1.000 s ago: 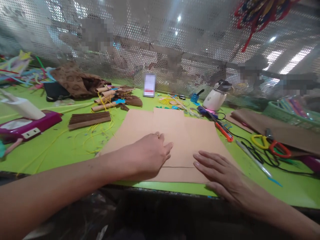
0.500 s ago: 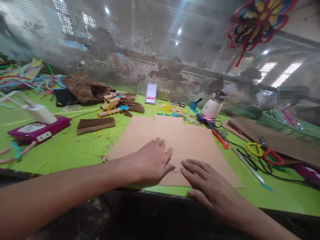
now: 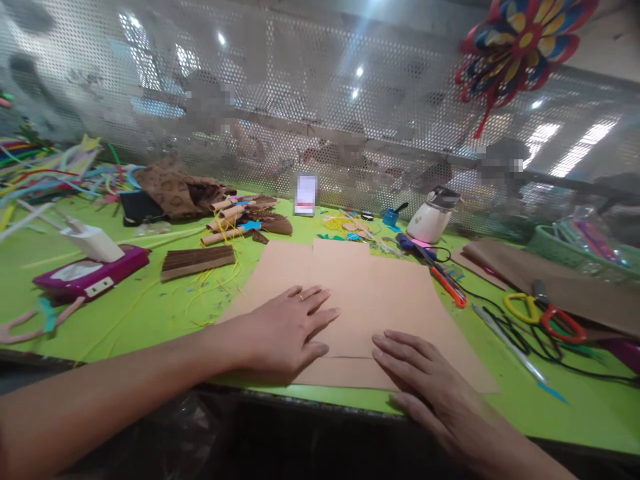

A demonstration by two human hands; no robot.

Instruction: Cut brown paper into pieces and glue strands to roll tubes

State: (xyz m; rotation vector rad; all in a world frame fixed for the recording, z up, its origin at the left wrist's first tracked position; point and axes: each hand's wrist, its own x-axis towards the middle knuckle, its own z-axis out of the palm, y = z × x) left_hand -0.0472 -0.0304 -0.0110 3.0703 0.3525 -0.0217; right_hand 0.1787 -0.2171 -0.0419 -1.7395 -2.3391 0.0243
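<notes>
Two tan paper sheets overlap on the green table: a large sheet (image 3: 407, 287) below and a narrower sheet (image 3: 345, 273) on top of it. Flat on the paper's left part lies my left hand (image 3: 287, 327), fingers spread, a ring on one finger. My right hand (image 3: 425, 373) rests its fingertips on the lower right of the large sheet, fingers stretched out and thumb near the table edge. Neither hand grasps anything. A fringed brown paper strip (image 3: 197, 262) lies to the left of the sheets.
Left stand a purple power strip (image 3: 93, 273) and several rolled paper pieces with brown fringe (image 3: 237, 217). A phone (image 3: 305, 193) leans at the back. On the right are an orange cutter (image 3: 450, 287), scissors (image 3: 545, 313), a silver pen (image 3: 510, 343) and a white container (image 3: 430, 217).
My left hand has slid left across the paper and its fingers have spread from a more curled shape. My right hand stays near the same spot on the sheet. The view shifts slightly.
</notes>
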